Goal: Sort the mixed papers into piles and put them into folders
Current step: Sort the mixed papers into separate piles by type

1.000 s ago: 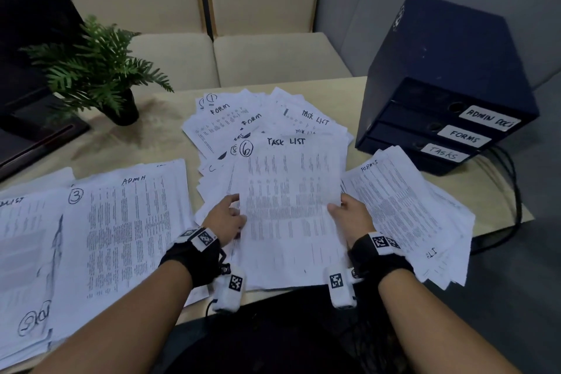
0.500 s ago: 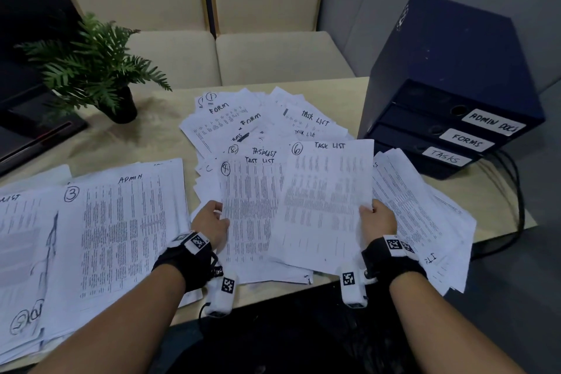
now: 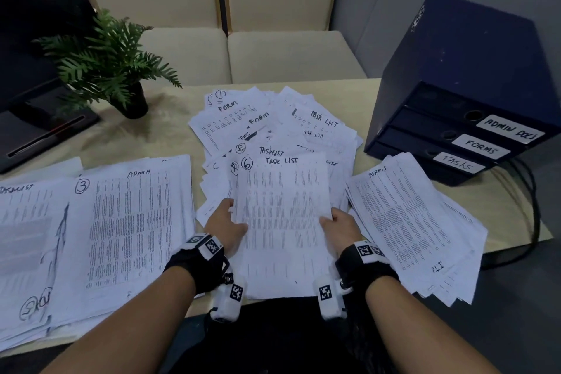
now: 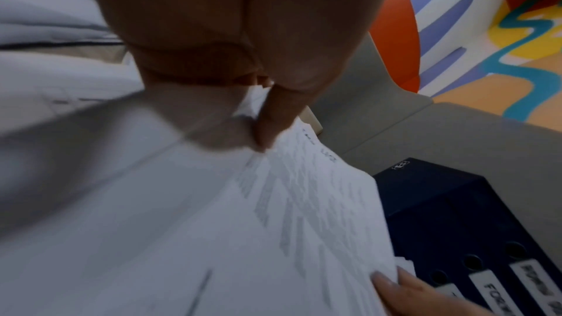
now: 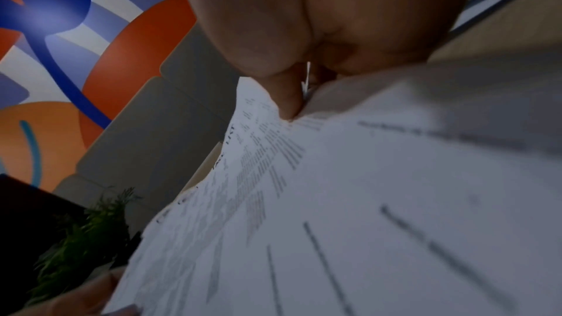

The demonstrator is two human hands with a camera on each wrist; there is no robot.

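1. The Task List sheet (image 3: 282, 206) marked 6, swung out to the right half a second ago, again covers sheet 4 (image 3: 234, 173).
2. The left hand (image 3: 223, 223) and right hand (image 3: 340, 226) pinch its side edges, thumbs on top.
3. It sits between the Admin pile (image 3: 127, 222) and the Forms pile (image 3: 403, 215).

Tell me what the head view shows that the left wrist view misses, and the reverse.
Head only: the potted plant, the dark monitor, and the handwritten headings that tell the ADMIN pile and FORMS pile apart. Left wrist only: a colourful wall mural. Both: the Task List sheets held by the left hand and right hand, and the blue file box.
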